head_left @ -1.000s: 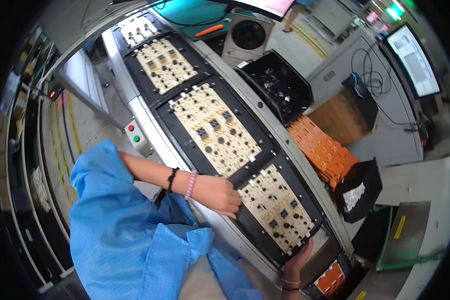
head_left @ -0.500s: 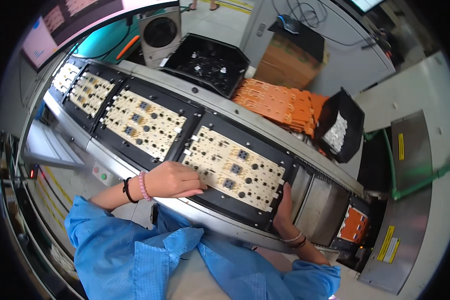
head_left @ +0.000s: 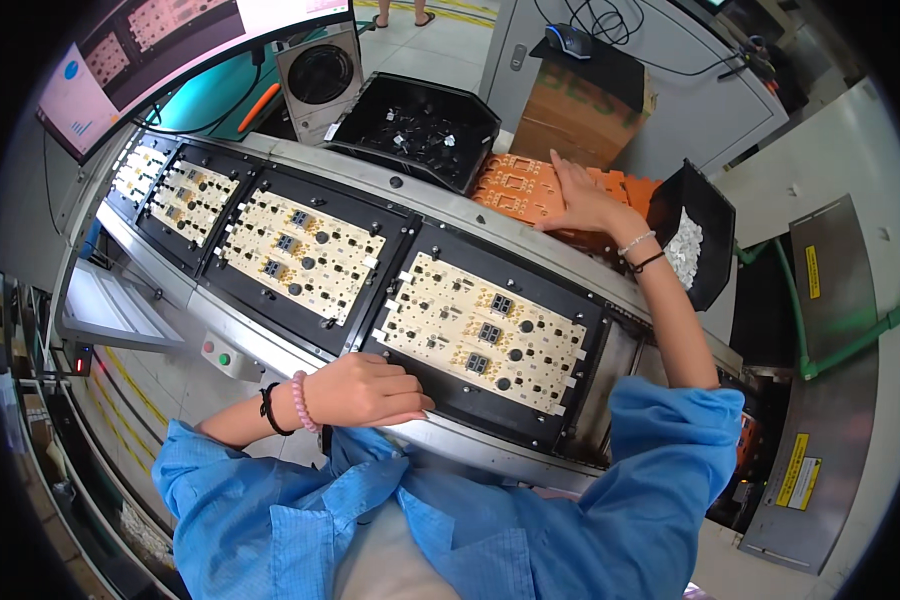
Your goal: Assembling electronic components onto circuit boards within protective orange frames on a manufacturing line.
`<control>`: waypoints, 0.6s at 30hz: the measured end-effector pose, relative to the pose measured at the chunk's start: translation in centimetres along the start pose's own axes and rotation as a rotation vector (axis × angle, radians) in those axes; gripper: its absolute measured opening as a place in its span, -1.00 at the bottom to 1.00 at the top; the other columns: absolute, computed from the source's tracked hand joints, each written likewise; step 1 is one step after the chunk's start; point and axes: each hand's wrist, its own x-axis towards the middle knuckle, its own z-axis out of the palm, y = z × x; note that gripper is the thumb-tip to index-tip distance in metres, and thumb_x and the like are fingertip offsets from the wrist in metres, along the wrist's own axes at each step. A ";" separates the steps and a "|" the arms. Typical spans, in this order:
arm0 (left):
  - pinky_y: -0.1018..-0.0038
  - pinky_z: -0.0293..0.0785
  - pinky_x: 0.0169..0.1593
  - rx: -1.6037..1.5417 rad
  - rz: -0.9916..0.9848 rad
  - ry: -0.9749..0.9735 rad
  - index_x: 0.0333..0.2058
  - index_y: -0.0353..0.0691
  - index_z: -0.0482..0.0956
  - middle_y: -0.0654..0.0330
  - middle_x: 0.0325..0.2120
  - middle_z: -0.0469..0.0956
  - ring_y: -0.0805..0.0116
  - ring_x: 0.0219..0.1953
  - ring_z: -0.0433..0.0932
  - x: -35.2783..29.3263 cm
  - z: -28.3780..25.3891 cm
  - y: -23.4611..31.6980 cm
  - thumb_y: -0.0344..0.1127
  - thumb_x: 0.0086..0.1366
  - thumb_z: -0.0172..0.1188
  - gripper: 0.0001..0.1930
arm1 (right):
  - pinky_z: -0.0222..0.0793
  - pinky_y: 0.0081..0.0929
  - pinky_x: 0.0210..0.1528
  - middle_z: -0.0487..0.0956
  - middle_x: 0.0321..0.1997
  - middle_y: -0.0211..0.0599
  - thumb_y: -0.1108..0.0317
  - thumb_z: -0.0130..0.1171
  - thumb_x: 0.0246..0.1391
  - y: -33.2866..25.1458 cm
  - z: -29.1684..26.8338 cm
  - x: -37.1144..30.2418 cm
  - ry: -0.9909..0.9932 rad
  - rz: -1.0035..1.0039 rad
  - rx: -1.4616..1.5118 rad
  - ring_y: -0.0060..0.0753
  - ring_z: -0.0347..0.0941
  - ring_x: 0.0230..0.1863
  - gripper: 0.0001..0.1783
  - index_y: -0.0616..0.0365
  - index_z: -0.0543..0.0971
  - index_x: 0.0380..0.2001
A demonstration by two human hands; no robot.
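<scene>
My right hand (head_left: 592, 205) reaches to the far side with fingers spread, lying over the stack of orange slotted panels (head_left: 510, 187); no panel appears gripped. My left hand (head_left: 367, 390) rests with curled fingers at the near metal rail (head_left: 460, 440) of the conveyor, by the lower left corner of the nearest black carrier tray (head_left: 450, 395). Nothing shows in its fingers, though their undersides are hidden. In that tray lies a cream circuit board panel (head_left: 440, 320) with black digit displays, round black parts and white connectors. Another such board panel (head_left: 305, 250) sits in the tray to its left.
Beyond the conveyor stand a black bin (head_left: 410, 130) with small dark parts, a black bin of white pieces (head_left: 705, 240) and a cardboard box (head_left: 580, 115). A monitor (head_left: 190, 50) hangs at upper left. A button box (head_left: 225, 357) sits below the near rail.
My right hand has left the nearest tray's right edge and moved up and away onto the orange panels. My left hand has slid slightly toward me, off the tray's edge.
</scene>
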 end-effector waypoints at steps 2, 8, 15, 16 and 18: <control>0.42 0.53 -0.39 -0.032 -0.039 0.019 -0.22 -0.09 0.63 0.31 -0.44 0.52 0.38 -0.44 0.58 -1.2 -0.3 -0.3 -0.21 0.38 0.23 -0.87 | -0.18 0.23 0.51 0.14 0.47 0.30 -0.34 0.42 -0.22 -0.3 -0.2 0.4 -0.037 -0.028 -0.059 0.31 -0.03 0.54 0.47 0.09 -0.18 0.56; 0.43 0.55 -0.37 -0.069 -0.121 -0.042 -0.15 -0.10 0.67 0.28 -0.39 0.60 0.34 -0.42 0.61 -2.9 -1.3 -0.7 -0.24 0.41 0.21 -0.85 | -0.01 0.11 0.48 0.24 0.39 0.28 -0.24 0.36 -0.17 -0.5 -2.0 -1.0 -0.045 -0.083 -0.096 0.28 0.09 0.46 0.36 0.12 -0.11 0.55; 0.43 0.58 -0.32 -0.091 -0.087 -0.061 -0.15 -0.11 0.66 0.28 -0.34 0.61 0.37 -0.35 0.64 -2.4 -1.3 -2.1 -0.25 0.39 0.22 -0.85 | 0.06 -0.08 0.44 0.31 0.35 0.22 -0.17 0.31 -0.02 0.7 -7.0 -10.1 -0.022 0.139 0.057 0.10 0.24 0.40 0.12 0.20 0.07 0.45; 0.43 0.58 -0.32 -0.093 -0.091 -0.061 -0.15 -0.11 0.66 0.28 -0.34 0.61 0.37 -0.35 0.64 -2.1 -1.4 -2.1 -0.25 0.39 0.22 -0.85 | 0.06 -0.08 0.44 0.31 0.35 0.22 -0.17 0.31 -0.02 -0.2 -7.8 -11.3 -0.026 0.137 0.058 0.10 0.24 0.40 0.12 0.20 0.07 0.45; 0.38 0.61 -0.27 -0.080 -0.066 0.045 -0.09 -0.14 0.64 0.19 -0.23 0.63 0.24 -0.26 0.66 -1.2 -1.8 -1.9 -0.28 0.35 0.24 -0.80 | 0.03 -0.17 0.45 0.28 0.43 0.07 -0.24 0.22 0.10 -1.9 -9.1 -14.5 -0.253 0.377 0.736 -0.09 0.19 0.45 0.07 0.23 0.07 0.44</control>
